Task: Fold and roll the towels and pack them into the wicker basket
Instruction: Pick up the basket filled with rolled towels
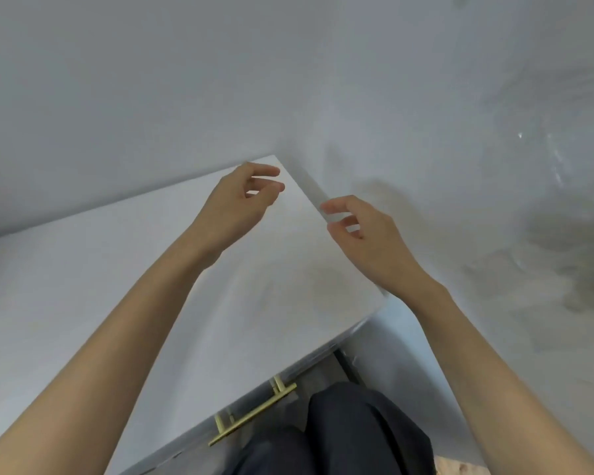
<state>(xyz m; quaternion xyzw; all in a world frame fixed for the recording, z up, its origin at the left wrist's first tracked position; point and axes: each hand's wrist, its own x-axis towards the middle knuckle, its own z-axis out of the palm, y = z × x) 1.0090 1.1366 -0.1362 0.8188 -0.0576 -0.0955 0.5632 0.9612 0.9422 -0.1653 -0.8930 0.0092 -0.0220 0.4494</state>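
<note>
Left hand (244, 197) and right hand (364, 234) hover empty, fingers loosely curled, near the far corner of the cabinet top (83, 303), seemingly ready for a towel

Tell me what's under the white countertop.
Below the white countertop, a grey cabinet front with a brass bar handle shows, beside the person's dark trousers. The countertop covers the rest of the cabinet; its inside is hidden.

White countertop (117, 286) fills the lower left, its far corner pointing toward the grey wall (151, 80). A brass bar handle (254, 414) sits on the cabinet front below its near edge.
</note>
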